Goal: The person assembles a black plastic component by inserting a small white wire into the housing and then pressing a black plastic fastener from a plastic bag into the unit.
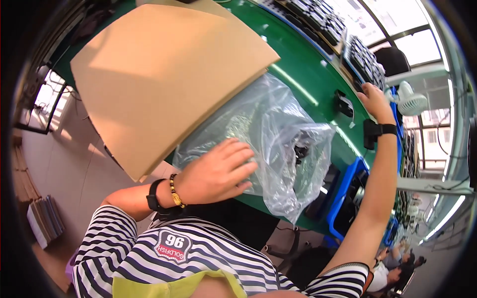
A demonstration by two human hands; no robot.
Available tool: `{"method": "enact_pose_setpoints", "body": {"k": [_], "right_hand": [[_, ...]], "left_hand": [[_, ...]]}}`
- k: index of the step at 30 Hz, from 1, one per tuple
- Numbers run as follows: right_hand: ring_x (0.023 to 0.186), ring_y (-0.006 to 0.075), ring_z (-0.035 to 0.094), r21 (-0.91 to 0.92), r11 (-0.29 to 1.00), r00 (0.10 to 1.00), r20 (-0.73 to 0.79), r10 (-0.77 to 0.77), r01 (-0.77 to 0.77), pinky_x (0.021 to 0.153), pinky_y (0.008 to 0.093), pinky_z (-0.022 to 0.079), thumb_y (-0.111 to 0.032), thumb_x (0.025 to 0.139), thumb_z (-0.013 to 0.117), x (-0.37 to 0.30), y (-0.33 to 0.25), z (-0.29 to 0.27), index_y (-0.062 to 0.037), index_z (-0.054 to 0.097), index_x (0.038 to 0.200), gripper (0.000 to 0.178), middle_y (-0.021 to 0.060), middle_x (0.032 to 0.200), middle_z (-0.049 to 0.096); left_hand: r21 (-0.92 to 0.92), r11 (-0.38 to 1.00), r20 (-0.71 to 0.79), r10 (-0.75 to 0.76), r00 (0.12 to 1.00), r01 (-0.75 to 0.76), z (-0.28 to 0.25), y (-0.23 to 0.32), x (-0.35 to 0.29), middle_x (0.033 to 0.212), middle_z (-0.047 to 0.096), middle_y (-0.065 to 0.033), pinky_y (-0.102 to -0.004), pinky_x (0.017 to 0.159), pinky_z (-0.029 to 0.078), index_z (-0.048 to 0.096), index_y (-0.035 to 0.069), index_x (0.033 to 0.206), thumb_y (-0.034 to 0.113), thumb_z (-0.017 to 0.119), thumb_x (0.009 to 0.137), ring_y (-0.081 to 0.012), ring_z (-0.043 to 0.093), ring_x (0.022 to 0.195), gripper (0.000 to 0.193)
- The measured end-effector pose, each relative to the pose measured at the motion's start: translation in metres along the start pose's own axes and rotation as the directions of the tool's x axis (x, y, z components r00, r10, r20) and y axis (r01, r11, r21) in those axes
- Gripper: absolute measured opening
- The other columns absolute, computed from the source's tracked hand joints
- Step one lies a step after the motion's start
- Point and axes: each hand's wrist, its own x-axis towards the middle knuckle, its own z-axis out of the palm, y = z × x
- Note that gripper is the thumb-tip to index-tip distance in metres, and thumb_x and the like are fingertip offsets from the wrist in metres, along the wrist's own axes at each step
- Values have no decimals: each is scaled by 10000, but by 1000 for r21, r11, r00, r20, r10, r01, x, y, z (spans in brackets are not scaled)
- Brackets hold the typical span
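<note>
My left hand (218,171) is open, its fingers stretched out over the near edge of a large clear plastic bag (278,111). The bag's crumpled mouth gapes toward the right, and a few small dark pieces (300,153) show inside or beneath it; their kind is unclear. Far to the right, my right hand (376,103) reaches out beside a tray of many small black-and-white parts (365,59). Its thumb and a finger show apart, with nothing visible between them. To its left, a small black device (343,104) lies on the green table (298,74).
A big stack of tan cardboard sheets (174,64) covers the table's left part, overlapping the bag. More filled trays (318,20) line the far edge. A blue bin (343,198) with dark contents stands at right, and a small fan (411,102) beyond. Other people (392,270) sit lower right.
</note>
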Motion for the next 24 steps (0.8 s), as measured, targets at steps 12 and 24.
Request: {"method": "enact_pose_setpoints", "body": {"k": [12,24], "right_hand": [[1079,341,661,373,750,834,-168,-525,547,926,415,508,-371,929,670,182,-331,-64,15,629,1215,482,209,1130,691],[1282,439,527,598,709,926,-287,-247,374,1048,450,456,-486,827,760,240,-438,3,47,398,1469,910,317,1392,509]], "left_hand": [[-140,990,2,33,999,-32,0,3,-4,1155,569,-175,-494,1065,421,582,11,1134,204,718,885,-347,554,1154,343],[-291,955,-95,27,995,-54,2,-5,-7,1082,555,-172,-477,1019,440,570,-13,1089,167,695,906,-359,545,1065,286]]}}
